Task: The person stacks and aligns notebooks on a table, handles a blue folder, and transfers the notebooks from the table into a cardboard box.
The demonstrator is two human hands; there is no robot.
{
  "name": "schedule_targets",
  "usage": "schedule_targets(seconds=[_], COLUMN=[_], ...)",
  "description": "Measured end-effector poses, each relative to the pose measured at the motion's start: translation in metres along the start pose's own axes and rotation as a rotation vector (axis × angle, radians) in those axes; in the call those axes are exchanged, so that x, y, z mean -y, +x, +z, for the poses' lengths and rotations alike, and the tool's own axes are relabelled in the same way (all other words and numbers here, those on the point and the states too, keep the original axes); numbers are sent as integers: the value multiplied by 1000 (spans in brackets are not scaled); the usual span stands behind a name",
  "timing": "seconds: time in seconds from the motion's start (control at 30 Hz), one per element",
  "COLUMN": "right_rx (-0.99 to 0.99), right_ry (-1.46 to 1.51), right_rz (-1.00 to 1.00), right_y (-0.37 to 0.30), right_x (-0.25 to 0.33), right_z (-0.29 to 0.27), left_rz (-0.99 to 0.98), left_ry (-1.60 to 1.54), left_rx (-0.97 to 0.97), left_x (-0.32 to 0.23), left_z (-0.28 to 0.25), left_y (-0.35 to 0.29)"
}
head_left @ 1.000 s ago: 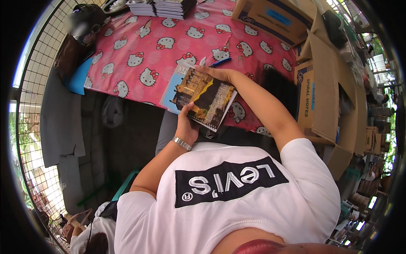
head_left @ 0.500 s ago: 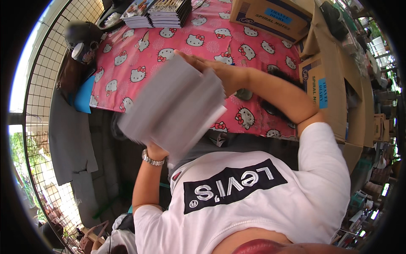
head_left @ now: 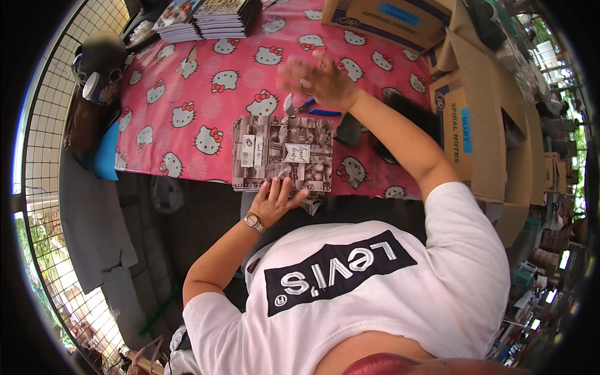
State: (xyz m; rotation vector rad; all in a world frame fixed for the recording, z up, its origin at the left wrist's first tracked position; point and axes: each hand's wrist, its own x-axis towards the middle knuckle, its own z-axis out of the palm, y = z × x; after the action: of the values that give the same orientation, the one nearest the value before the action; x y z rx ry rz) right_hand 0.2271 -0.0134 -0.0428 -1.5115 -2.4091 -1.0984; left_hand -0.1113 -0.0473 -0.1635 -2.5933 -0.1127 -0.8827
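Observation:
A stack of notebooks (head_left: 284,153) with grey-brown photo-print covers lies flat at the near edge of the pink tablecloth (head_left: 206,115). My left hand (head_left: 273,203) rests on the stack's near edge with its fingers spread; a watch is on that wrist. Raised beyond the stack, my right hand (head_left: 322,82) is blurred by motion, its fingers extended and nothing visible in them. Just below it lie blue-handled pliers (head_left: 320,112). A dark grey-green object (head_left: 350,130), whose kind I cannot make out, sits right of the notebooks.
Several glossy books (head_left: 228,17) are piled at the far left. A cardboard carton (head_left: 387,22) stands at the back, and open cartons (head_left: 484,125) line the right side. At the left edge are a white-lidded cup (head_left: 92,86) and a blue sheet (head_left: 105,153). A black fuzzy item (head_left: 409,119) lies under my right forearm.
The notebooks, tilted and blurred between both hands before, now lie flat on the table. My right hand has let go and moved away from them; my left stays at their near edge.

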Motion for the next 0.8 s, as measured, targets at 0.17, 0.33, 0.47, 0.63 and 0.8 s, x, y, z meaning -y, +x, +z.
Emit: schedule_targets(seconds=[0.17, 0.33, 0.47, 0.63, 0.8], right_rx=[-298, 448, 496, 239, -317], right_ry=[364, 218, 247, 567, 1413], right_rz=[1246, 1391, 1435, 1638, 1640], right_y=[-76, -162, -175, -183, -144], right_x=[-12, 48, 35, 2, 9], right_z=[-12, -23, -26, -43, -107], left_rz=[-122, -88, -106, -76, -148], left_ry=[-192, -344, -506, -632, -504], left_rx=[94, 323, 389, 498, 224], left_x=[1, 24, 35, 68, 97], left_z=[-36, -73, -84, -114, -133], left_y=[49, 85, 109, 152, 201])
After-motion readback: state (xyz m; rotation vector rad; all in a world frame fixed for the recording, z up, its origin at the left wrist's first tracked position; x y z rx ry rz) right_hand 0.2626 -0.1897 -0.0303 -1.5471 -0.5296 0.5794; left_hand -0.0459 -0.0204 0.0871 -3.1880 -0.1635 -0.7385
